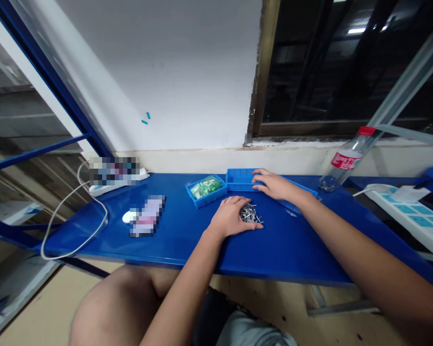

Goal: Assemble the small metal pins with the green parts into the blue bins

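Observation:
A small heap of thin silvery metal pins, like nails or rivets, lies on the blue tabletop. My left hand curves around the heap's left side, thumb and fingers apart, touching the pins' edge. Behind it stands a blue plastic tray against the wall. My right hand is at this tray's right part with fingers spread; whether they touch its rim I cannot tell. Left of it, a second blue tray holds green-and-white packets.
A clear bottle with a red cap stands at the back right. Power strips lie at the right and back left. A white cable loops over the left edge. A blurred flat item lies beside a white oval object.

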The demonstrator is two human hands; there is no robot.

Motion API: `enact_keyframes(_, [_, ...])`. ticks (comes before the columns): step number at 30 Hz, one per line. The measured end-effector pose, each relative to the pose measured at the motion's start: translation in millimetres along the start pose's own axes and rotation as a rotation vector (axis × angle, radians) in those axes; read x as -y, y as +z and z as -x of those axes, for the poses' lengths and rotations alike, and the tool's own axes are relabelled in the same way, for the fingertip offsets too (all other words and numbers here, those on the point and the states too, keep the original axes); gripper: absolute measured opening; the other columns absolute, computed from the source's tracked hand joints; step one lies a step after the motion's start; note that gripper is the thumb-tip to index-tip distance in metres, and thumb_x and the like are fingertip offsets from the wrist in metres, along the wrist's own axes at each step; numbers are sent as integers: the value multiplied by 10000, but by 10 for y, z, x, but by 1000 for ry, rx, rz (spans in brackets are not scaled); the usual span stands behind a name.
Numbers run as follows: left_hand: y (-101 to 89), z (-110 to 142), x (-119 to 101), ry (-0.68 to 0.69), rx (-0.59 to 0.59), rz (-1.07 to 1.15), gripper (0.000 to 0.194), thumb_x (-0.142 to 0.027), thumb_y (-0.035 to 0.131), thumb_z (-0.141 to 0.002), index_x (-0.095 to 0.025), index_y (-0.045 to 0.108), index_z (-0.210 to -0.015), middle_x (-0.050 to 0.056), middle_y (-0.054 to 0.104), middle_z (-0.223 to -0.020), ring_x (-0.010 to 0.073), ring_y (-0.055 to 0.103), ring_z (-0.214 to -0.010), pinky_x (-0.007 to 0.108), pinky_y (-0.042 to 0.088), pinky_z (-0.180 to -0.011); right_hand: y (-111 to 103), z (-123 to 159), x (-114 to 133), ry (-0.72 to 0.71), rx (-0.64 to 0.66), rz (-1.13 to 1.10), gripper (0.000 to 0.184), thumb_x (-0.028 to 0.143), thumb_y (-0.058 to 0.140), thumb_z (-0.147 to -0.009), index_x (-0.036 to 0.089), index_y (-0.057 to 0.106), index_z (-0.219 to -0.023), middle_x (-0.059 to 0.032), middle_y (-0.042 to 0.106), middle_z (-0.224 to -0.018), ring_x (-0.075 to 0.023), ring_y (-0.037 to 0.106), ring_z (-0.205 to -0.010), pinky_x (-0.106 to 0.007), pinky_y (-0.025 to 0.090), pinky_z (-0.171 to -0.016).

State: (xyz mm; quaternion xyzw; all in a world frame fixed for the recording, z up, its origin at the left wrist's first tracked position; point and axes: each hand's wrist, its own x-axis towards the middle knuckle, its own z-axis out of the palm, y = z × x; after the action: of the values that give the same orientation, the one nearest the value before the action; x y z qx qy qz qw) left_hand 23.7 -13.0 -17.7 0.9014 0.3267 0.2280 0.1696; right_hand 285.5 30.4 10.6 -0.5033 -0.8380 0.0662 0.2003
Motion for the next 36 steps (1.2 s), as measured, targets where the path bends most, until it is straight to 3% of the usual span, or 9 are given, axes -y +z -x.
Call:
enact_keyframes(7, [-6, -5, -12, -10, 15, -6, 958, -856, 733, -680, -282, 613, -1437, 107, 616, -1463, 381, 539, -1375, 533, 357, -1199, 15, 79, -72, 36, 78, 97, 240, 337, 538, -1017, 259, 739, -1122, -141, 574, -1475, -364, 496, -1435, -710, 280, -1200])
enact_keyframes(10, [-11, -2, -18, -13, 9, -2, 958, -858, 732, -678, -285, 615, -1436, 106, 619, -1461, 386, 531, -1380, 536, 352, -1201, -3, 122, -49, 24, 41, 95, 319, 429, 585, -997, 279, 715, -1247, -137, 544, -1505, -360, 498, -1424, -657, 328, -1204])
enact_keyframes(12, [-17, 1, -23, -14, 7, 0, 963, -865, 725, -679, -285, 610, -1440, 104, 620, -1461, 388, 533, -1376, 542, 345, -1202, -35, 152, -49, 34, -19, 101, 470, 494, 675, -933, 281, 677, -1352, -140, 539, -1487, -375, 497, -1400, -603, 390, -1186])
enact_keyframes(16, [-27, 1, -35, -14, 5, 1, 954, -864, 719, -686, -284, 609, -1436, 102, 622, -1456, 390, 545, -1358, 555, 347, -1192, -116, 219, -110, 187, -109, 163, 693, 459, 857, -751, 286, 677, -1397, -149, 581, -1303, -419, 543, -1263, -585, 465, -1116])
enact_keyframes(18, [-27, -1, -37, -18, -1, -3, 959, -867, 725, -675, -282, 616, -1427, 104, 627, -1447, 393, 540, -1360, 554, 346, -1193, -140, 247, -146, 230, -83, 152, 660, 390, 865, -738, 292, 701, -1370, -137, 578, -1242, -379, 612, -1150, -546, 503, -1078])
enact_keyframes(21, [-19, -8, -31, -19, -12, -11, 975, -875, 727, -660, -273, 623, -1419, 108, 630, -1443, 394, 519, -1380, 545, 348, -1195, -138, 262, -164, 176, -24, 95, 502, 326, 783, -824, 268, 733, -1320, -123, 585, -1190, -300, 674, -999, -476, 549, -1016])
enact_keyframes(25, [-8, -10, -11, -18, -15, -13, 992, -889, 715, -655, -264, 624, -1419, 114, 618, -1460, 395, 514, -1383, 537, 361, -1181, -100, 232, -131, 87, -46, 125, 302, 258, 655, -924, 220, 786, -1193, -136, 642, -1105, -297, 678, -1009, -463, 543, -1012])
enact_keyframes(36, [31, -3, -34, 16, -8, -45, 918, -863, 673, -739, -254, 616, -1423, 112, 635, -1423, 358, 540, -1354, 491, 400, -1143, -77, 217, -120, 20, -66, 153, 274, 255, 597, -976, 194, 801, -1149, -141, 724, -1108, -288, 696, -1032, -402, 538, -961])
